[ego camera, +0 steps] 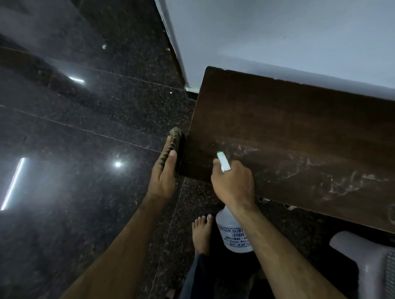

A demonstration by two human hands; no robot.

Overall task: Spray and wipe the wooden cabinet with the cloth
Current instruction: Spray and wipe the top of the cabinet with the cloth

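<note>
The dark wooden cabinet [293,121] stands against the pale wall, and I look down on its top. Wet streaks and droplets mark the near part of that top. My left hand [163,177] presses a patterned cloth [175,144] flat against the cabinet's left side panel. My right hand [233,186] grips the neck of a translucent spray bottle [233,231] with blue lettering. Its white nozzle with a green tip [222,160] points over the cabinet's front left corner.
Dark polished granite floor [80,145] with light reflections spreads to the left. My bare foot [201,233] stands in front of the cabinet. A grey plastic stool [367,262] sits at the lower right, close to the cabinet's front. The wall's corner [173,47] runs behind the cabinet.
</note>
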